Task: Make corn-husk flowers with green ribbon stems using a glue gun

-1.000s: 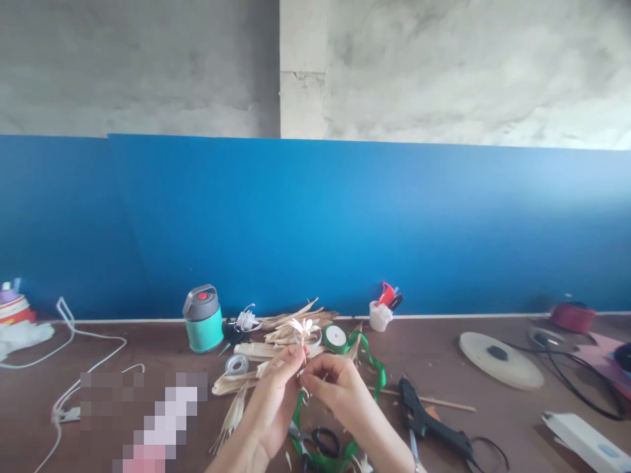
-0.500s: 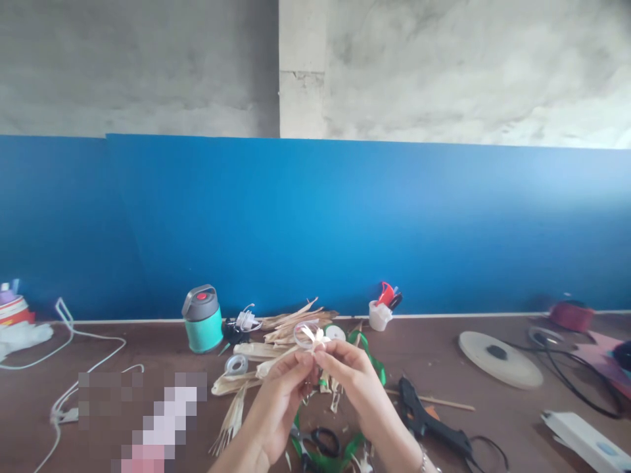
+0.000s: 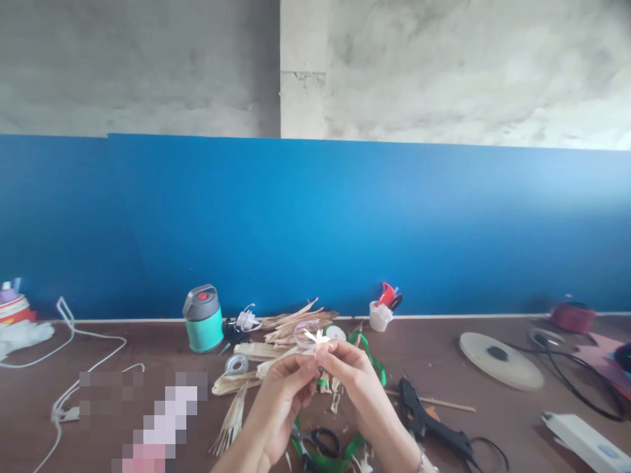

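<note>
Fingertips of both hands meet around a small white flower-like piece with thin petals, held up over the table. My left hand is closed, thumb and fingers pinching at its base. My right hand pinches it from the other side; its lower part is hidden by the fingers. Below the hands lie black-handled scissors and green ribbon. Dried corn husks are spread behind and left of the hands. A clear tape roll rests on the husks, and another ring-shaped roll is just behind the flower piece.
A black glue gun and a thin stick lie to the right. Further right are a round pale lid and a white box. A teal jar, a white cup of tools and a white cable are also here.
The fingers have shifted slightly around the flower-like piece, and its petals sit at a slightly different angle. Both hands stay in nearly the same place.
</note>
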### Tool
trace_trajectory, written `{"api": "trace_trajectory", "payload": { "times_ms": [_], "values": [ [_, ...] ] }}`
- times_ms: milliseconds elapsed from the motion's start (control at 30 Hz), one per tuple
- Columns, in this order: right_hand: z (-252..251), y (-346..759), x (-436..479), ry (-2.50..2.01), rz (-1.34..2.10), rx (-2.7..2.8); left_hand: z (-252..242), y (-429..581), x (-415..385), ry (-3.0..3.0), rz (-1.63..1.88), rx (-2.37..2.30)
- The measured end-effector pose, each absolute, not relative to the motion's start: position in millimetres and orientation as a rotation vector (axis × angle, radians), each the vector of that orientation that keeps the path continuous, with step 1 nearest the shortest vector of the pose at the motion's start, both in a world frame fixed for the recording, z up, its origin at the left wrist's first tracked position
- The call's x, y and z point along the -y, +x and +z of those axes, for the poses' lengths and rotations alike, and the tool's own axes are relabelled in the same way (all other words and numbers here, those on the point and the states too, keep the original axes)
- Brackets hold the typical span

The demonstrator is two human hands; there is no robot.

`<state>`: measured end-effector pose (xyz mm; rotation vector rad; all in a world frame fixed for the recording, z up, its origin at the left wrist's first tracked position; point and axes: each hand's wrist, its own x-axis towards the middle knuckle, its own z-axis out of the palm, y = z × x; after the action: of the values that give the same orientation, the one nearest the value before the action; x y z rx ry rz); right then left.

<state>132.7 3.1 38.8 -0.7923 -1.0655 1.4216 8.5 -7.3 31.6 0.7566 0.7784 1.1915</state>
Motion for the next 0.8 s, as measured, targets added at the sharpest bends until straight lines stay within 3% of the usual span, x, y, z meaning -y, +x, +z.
{"api": "trace_trajectory", "payload": {
  "times_ms": [800],
  "values": [
    [33,128,-4,-0.815,1.328,1.062,33,8,10,0.842,1.281,-0.752]
  ]
}}
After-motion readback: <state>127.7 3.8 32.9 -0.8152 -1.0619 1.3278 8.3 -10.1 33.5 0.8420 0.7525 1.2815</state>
